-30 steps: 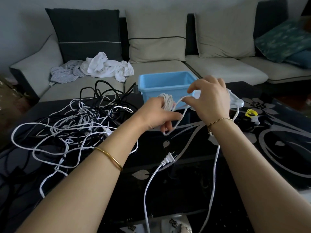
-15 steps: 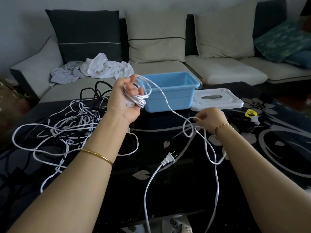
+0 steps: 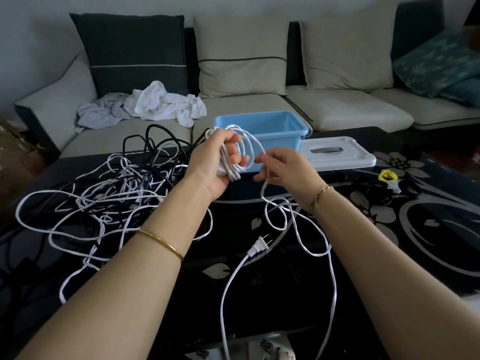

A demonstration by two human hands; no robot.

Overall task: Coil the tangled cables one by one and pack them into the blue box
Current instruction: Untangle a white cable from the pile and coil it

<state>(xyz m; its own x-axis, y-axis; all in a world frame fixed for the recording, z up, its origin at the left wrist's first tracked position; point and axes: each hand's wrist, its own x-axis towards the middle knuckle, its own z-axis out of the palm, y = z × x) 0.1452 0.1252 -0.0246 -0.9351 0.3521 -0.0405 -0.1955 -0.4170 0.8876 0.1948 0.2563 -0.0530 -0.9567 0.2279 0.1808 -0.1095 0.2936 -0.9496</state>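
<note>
A coil of white cable [image 3: 235, 162] is gripped in the left hand [image 3: 217, 162] before the blue box [image 3: 262, 127]. Its loose strand is pinched by the right hand [image 3: 285, 168].

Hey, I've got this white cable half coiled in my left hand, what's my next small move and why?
Probably bring the right hand up and lay another loop over the white cable coil the left hand holds. A long slack run trails down to the white two-pin plug, so it looks too early for the blue plastic box.
</note>
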